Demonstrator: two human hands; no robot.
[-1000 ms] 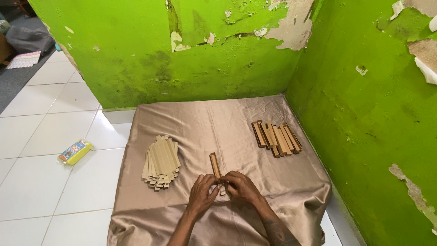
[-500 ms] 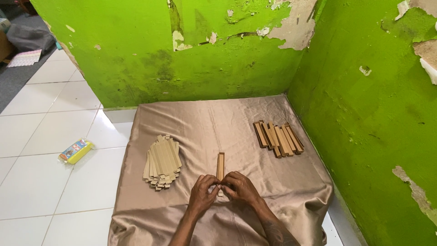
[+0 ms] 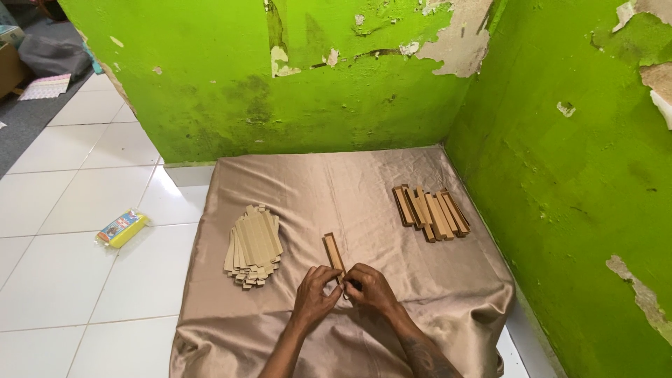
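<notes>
**Two hands pinch a small cardboard box**

Near the front edge of the shiny brown cloth (image 3: 364, 189), the left hand (image 3: 313, 297) and the right hand (image 3: 369, 288) meet. Their fingers are bent and pressed together, pinching the near end of a long thin cardboard box (image 3: 334, 253). The box points away from the person, toward the middle of the cloth.

A bit further, by the left edge, lies a pile of flat cardboard pieces (image 3: 253, 244). Near the right edge sits a row of folded boxes (image 3: 430, 212). A yellow packet (image 3: 122, 229) lies on the white floor tiles (image 3: 77, 273) beside the cloth. Green walls (image 3: 315, 91) stand at the back.
</notes>
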